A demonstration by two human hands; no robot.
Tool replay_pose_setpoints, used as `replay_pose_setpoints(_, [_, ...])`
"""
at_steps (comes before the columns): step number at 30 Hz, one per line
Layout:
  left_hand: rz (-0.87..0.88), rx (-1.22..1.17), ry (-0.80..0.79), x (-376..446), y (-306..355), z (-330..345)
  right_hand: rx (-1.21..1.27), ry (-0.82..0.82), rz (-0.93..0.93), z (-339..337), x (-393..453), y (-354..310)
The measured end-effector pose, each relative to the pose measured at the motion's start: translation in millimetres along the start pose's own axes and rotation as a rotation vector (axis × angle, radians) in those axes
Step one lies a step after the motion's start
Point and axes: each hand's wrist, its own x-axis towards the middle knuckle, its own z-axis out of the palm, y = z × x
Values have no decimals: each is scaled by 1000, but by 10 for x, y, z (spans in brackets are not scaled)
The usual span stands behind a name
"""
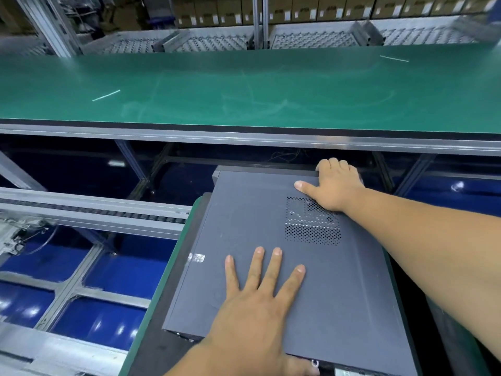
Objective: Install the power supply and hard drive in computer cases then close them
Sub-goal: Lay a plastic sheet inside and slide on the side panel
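The computer case (284,267) lay flat on the near bench (151,346), side panel on. The left hand (257,302) pressed it with fingers spread, gripping nothing; the right hand (334,185) hooked its far edge (closing step, apparently). Next: seat and fasten the panel.

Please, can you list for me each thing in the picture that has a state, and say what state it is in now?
computer case: lying flat, side panel on top.
side panel: on the case; whether it is fully seated cannot be told.
left hand: flat on the panel, fingers spread.
right hand: fingers curled over the case's far edge, thumb on the panel.
green belt: bare but for two thin white strips.
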Motion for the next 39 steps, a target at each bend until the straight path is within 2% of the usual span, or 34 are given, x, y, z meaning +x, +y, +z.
replay_pose_setpoints(7, [-1, 29, 92, -49, -1, 50, 41, 35, 55, 47, -184, -69])
replay_pose_setpoints(11, [13, 37, 109, -61, -16, 69, 78, -64, 60, 131, -649, -239])
replay_pose_setpoints(14, [105, 10, 127, -90, -38, 58, 98, -95, -6, 132, -1180, -399])
replay_pose_setpoints(16, [194, -120, 176, -146, -70, 31, 132, -83, -49, 127, -1598, -484])
replay_pose_setpoints(17, [233, -239, 233, -189, -89, 22, 152, -73, -68, 121, -1803, -513])
replay_pose_setpoints(19, [275, -459, 445, -285, -121, 49, 212, -55, -90, 87, -2185, -531])
replay_pose_setpoints(22, [129, -659, 786, -519, -98, 184, 342, -25, -108, 68, -2741, -477])
replay_pose_setpoints(24, [43, -711, 883, -768, -35, 321, 411, 55, -136, 124, -3144, -421])
replay_pose_setpoints(25, [40, -707, 877, -893, 14, 417, 448, 120, -144, 182, -3348, -381])
replay_pose_setpoints(27, [69, -663, 740, -1112, 144, 638, 523, 250, -142, 375, -3751, -293])
replay_pose_setpoints(30, [47, -405, 352, -1164, 382, 959, 580, 333, -98, 773, -4275, -180])
replay_pose_setpoints(33, [11, -222, 149, -974, 572, 1185, 593, 230, 46, 1145, -4593, 12])
replay_pose_setpoints(36, [-34, -130, 117, -804, 721, 1283, 449, 62, 246, 1339, -4697, 418])
replay_pose_setpoints(39, [-104, -55, 108, -723, 795, 1354, 309, 3, 274, 1390, -4724, 901])
